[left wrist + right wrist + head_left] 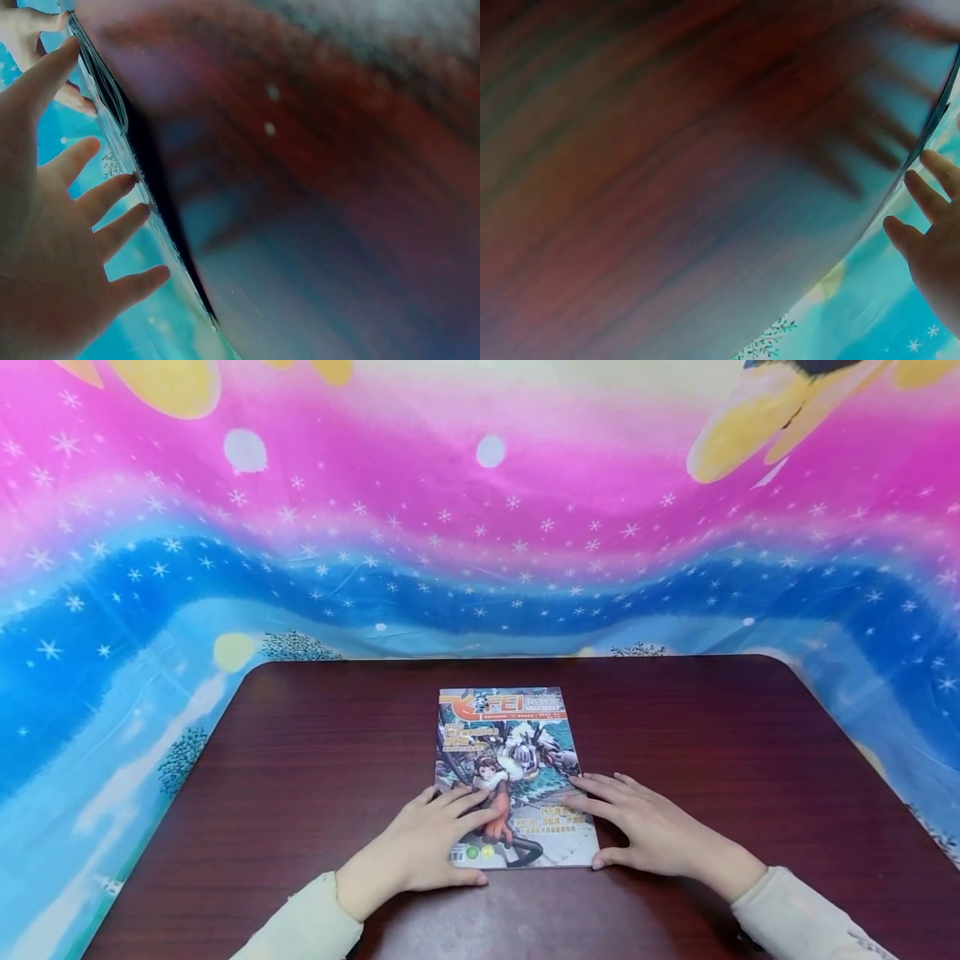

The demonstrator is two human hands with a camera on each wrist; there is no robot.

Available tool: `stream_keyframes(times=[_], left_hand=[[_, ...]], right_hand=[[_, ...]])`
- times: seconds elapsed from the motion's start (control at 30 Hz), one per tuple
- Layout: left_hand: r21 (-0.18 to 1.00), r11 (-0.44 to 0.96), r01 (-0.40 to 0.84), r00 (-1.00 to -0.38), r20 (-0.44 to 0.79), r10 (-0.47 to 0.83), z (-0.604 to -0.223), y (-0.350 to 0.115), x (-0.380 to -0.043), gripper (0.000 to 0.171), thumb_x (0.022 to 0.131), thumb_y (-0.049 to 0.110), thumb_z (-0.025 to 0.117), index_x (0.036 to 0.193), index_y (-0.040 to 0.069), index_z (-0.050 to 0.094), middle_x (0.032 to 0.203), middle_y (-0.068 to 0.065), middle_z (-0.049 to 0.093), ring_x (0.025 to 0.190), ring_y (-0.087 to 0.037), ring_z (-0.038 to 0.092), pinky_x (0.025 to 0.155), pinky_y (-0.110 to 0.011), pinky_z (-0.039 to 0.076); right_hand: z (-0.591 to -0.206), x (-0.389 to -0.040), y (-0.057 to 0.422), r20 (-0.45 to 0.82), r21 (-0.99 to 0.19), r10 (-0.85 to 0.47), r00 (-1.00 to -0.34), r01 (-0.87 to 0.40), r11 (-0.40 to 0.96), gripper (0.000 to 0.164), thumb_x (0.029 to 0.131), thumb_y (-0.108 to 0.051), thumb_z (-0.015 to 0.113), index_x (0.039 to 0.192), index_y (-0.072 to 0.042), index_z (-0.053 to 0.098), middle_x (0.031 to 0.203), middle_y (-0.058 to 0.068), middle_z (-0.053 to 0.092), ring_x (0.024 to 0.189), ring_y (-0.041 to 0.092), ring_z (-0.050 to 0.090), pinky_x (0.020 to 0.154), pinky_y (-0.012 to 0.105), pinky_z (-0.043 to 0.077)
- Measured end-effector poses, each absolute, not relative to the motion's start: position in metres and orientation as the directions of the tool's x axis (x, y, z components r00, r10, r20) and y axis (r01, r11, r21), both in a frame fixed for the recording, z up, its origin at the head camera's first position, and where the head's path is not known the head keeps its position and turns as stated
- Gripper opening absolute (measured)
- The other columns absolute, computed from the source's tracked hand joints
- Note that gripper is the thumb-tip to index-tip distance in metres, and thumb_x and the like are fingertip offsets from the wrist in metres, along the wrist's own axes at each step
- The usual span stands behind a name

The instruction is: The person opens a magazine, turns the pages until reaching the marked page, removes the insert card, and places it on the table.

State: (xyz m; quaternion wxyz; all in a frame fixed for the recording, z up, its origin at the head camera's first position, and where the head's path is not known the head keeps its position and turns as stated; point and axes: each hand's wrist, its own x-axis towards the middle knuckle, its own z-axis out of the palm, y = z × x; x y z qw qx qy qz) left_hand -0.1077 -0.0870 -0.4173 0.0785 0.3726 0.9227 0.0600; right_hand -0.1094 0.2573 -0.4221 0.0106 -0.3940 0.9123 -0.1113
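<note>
A magazine [517,777] with a colourful illustrated cover lies flat on the dark wooden table, its orange title at the far end. Over its lower left part my left hand [427,839] spreads its fingers, the thumb near the bottom edge. My right hand [648,822] is at the right edge, fingertips over the cover and thumb by the lower right corner. In the left wrist view the left hand [64,225] has straight, spread fingers beside the magazine's edge [101,75]. The right wrist view shows the right hand [937,240] with fingers extended close to the tabletop.
The reddish-brown table [322,735] has rounded far corners. Behind and around it hangs a pink and blue cloth [450,527] with snowflakes. Pale sleeves [311,922] cover both forearms.
</note>
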Motion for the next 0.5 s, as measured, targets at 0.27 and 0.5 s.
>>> stream_keyframes(times=[0.27,0.5], left_hand=[[0.142,0.708,0.692,-0.707,-0.068,0.704,-0.4199,-0.0859,-0.107,0.072,0.085,0.065,0.065,0.146,0.03,0.051,0.154,0.004,0.042,0.142,-0.023,0.036,0.112,-0.052,0.033],[0.157,0.697,0.7,-0.705,-0.007,0.709,-0.4169,-0.0807,-0.1067,0.064,0.087,0.062,0.065,0.14,0.029,0.058,0.149,-0.001,0.048,0.137,-0.025,0.043,0.11,-0.049,0.037]], right_hand=[[-0.4201,-0.113,0.2519,0.037,-0.222,-0.711,-0.702,-0.7,0.679,0.07,0.083,-0.063,0.062,0.142,-0.025,0.056,0.149,0.008,0.047,0.135,0.031,0.045,0.107,0.056,0.037],[-0.4157,-0.1145,0.2491,0.033,-0.221,-0.702,-0.711,-0.69,0.689,0.063,0.086,-0.059,0.062,0.139,-0.025,0.059,0.146,0.007,0.05,0.132,0.03,0.048,0.104,0.055,0.04]])
